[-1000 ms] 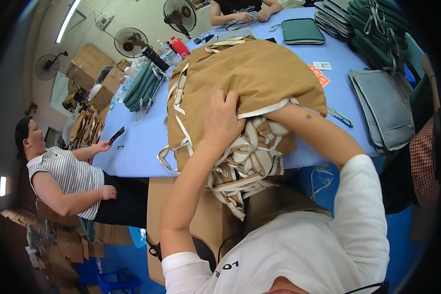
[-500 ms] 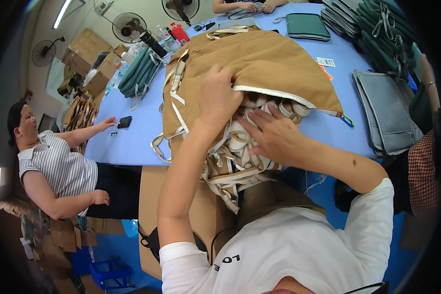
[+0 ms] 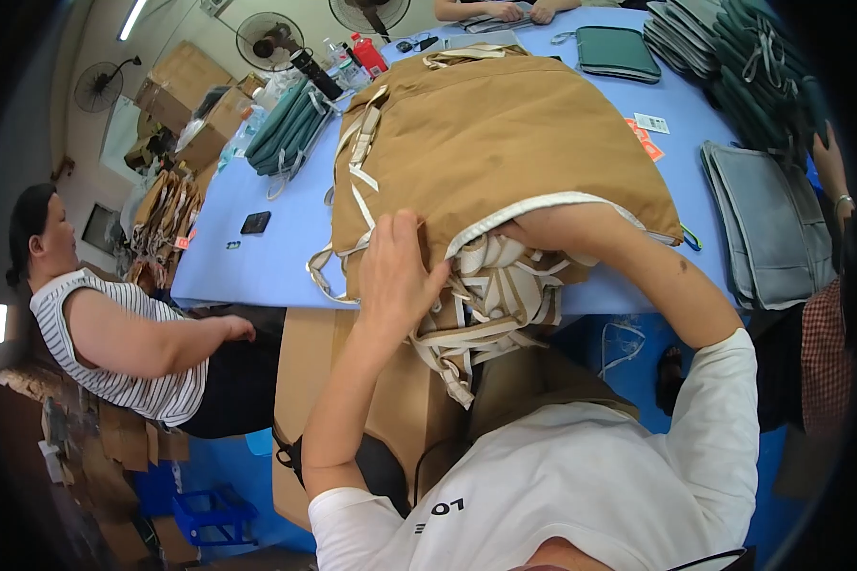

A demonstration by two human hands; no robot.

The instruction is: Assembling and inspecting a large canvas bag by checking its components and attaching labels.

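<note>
A large tan fabric bag lies on the table with its white-bound opening toward me. Cream and tan webbing straps bunch out of that opening and hang over the table's near edge. My left hand grips the bag's cloth at the left side of the opening, thumb toward the straps. My right hand reaches in under the white-bound edge, above the strap bundle. Its fingers are hidden inside the bag, so what they touch does not show.
Green pouches and a phone lie left on the blue table. Grey folded cases and a green stack are at right. A person in stripes stands left. A cardboard box is below the table.
My right hand has gone from the straps into the bag's opening. My left hand has come down from the upper rim to its left side. The person at left has drawn an arm back from the table.
</note>
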